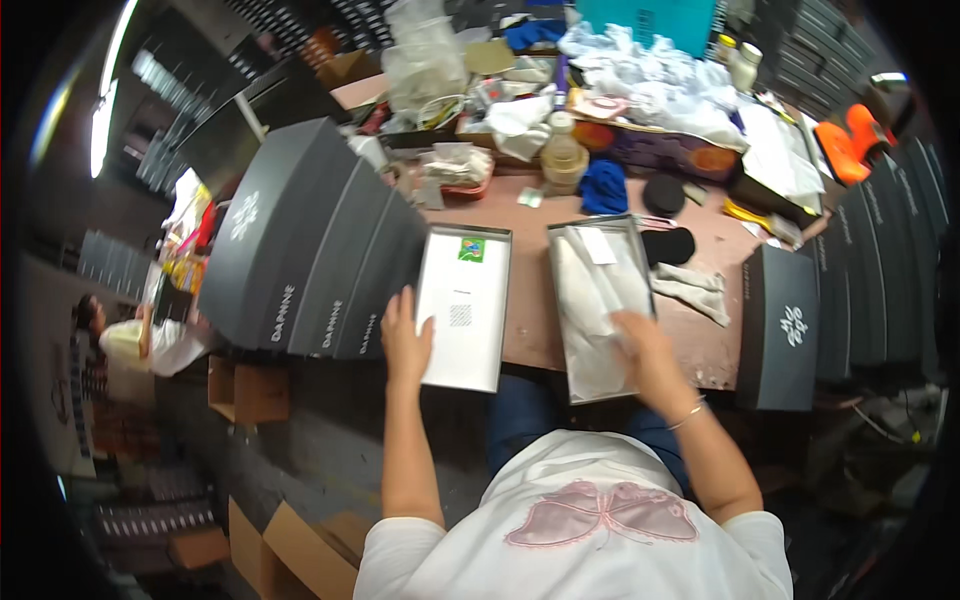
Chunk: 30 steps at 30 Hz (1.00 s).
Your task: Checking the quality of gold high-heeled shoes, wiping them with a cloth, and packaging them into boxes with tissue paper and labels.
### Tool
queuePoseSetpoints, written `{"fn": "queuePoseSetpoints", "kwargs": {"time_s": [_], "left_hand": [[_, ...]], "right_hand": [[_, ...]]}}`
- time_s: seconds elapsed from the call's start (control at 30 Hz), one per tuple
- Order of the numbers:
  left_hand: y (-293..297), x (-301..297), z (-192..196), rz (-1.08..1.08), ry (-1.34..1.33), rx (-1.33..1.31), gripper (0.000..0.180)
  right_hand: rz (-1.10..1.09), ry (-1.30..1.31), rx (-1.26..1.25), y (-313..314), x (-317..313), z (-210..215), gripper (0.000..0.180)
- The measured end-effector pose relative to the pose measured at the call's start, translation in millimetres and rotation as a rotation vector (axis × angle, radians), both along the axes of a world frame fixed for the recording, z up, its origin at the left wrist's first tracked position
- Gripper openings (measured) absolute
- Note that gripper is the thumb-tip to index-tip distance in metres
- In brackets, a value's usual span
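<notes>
Left hand (405,345) spread at eight o'clock on the lid (460,358), right hand (650,355) at four o'clock over the box (637,255), too blurred to tell its grip

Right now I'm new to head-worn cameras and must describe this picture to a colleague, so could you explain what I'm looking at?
There is no machine here, just a person's two bare hands. The single picture comes from a wide camera on that person's head, looking down, so straight edges bend near the rim and the white shirt below is their own.

On the table an open box holds white paper. To its left lies what looks like a lid, white inside. Dark boxes stand at both sides, and clutter fills the back.

The left hand is at the lid's left edge; the right hand, blurred, is over the box's right side. Whether either grips anything, I can't tell.
</notes>
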State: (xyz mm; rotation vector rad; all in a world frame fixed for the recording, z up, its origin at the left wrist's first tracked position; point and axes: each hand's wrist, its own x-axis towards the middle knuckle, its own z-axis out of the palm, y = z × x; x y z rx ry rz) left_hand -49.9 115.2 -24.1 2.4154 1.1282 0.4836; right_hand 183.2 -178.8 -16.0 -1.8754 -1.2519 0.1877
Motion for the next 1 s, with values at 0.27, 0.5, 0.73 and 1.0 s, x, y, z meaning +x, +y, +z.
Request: {"fn": "queuePoseSetpoints", "kwargs": {"time_s": [0.27, 0.5, 0.73, 1.0], "left_hand": [[-137.4, 183.6, -6.7, -0.672, -0.35, 0.01, 0.04], [-131.8, 181.2, -44.4, -0.672, 0.078, 0.211, 0.026], [-131.4, 191.2, -43.3, -0.697, 0.201, 0.255, 0.026], [-132.0, 193.8, -76.6, -0.606, 0.065, 0.316, 0.027]], "right_hand": [[-0.094, -0.6, -0.448, 33.0, 51.9, -48.4, 0.056], [-0.19, -0.519, -0.513, 43.8, 65.6, -44.1, 0.042], [-0.033, -0.477, -0.63, 50.0, 95.2, 10.6, 0.028], [0.249, -0.16, -0.716, 7.3, 90.6, 126.1, 0.034]]}}
